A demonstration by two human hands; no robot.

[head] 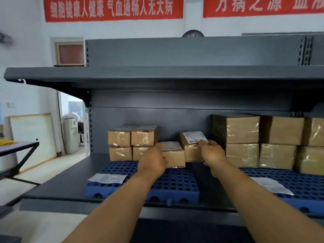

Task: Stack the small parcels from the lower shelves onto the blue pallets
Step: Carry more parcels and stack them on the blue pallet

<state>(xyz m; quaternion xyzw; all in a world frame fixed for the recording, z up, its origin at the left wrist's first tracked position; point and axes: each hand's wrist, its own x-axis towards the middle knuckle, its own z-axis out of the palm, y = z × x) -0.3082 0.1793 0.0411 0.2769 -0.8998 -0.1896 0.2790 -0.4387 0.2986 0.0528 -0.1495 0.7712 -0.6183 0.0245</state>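
Two small brown parcels sit on the left blue pallet [175,185]. My left hand [152,162] grips the flat small parcel [173,153] from its left side. My right hand [212,152] holds a taller, tilted parcel with a white label [192,146], fingers over its right edge. Just left of them stands a two-high stack of several small parcels [133,142] at the back of the same pallet. A second blue pallet [298,183] lies to the right.
Larger taped boxes [263,141] are stacked two high on the right pallet. Loose paper slips lie on the left pallet [107,178] and the right pallet [271,185]. A grey shelf board [157,74] overhangs above. A dark table [19,148] stands at the left.
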